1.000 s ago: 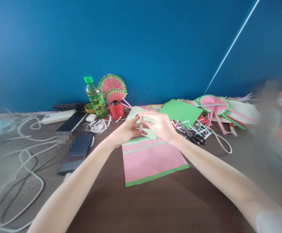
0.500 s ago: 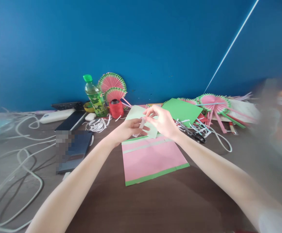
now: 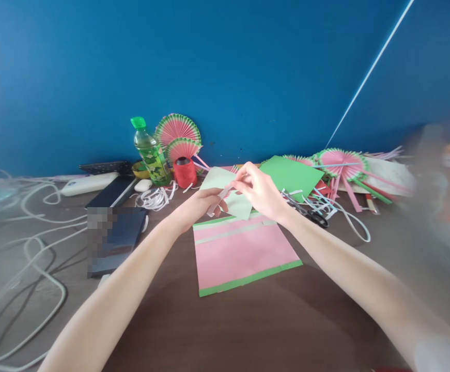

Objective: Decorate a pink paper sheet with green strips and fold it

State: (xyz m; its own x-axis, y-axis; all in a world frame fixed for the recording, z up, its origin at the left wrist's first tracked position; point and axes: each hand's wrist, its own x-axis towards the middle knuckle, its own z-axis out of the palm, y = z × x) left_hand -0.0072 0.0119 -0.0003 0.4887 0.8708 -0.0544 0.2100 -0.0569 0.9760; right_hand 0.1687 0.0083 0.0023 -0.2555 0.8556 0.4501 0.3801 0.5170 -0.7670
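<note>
Between the fingers of my left hand (image 3: 200, 203) is a narrow whitish strip (image 3: 214, 205), perhaps paper or tape, held at a slant. My right hand (image 3: 256, 187) pinches at the strip's upper end, thumb and fingertips together. Both hands hover over a pale green sheet (image 3: 243, 208). Nearer to me lies a flat pink sheet (image 3: 244, 253) with green borders along its near and far edges and a pale band across its upper part. Part of the strip is hidden by my fingers.
Behind stand a green-capped bottle (image 3: 151, 157), a red spool (image 3: 185, 174) and pleated pink-green fans (image 3: 178, 129). Right are a green sheet (image 3: 290, 176), black-handled scissors (image 3: 316, 218), paper scraps (image 3: 325, 206) and another fan (image 3: 343, 164). White cables (image 3: 64, 289) loop at left.
My right hand has shifted slightly up and left, and its fingers have closed in at the strip's end. The strip now slants more between both hands. The sheets keep their places.
</note>
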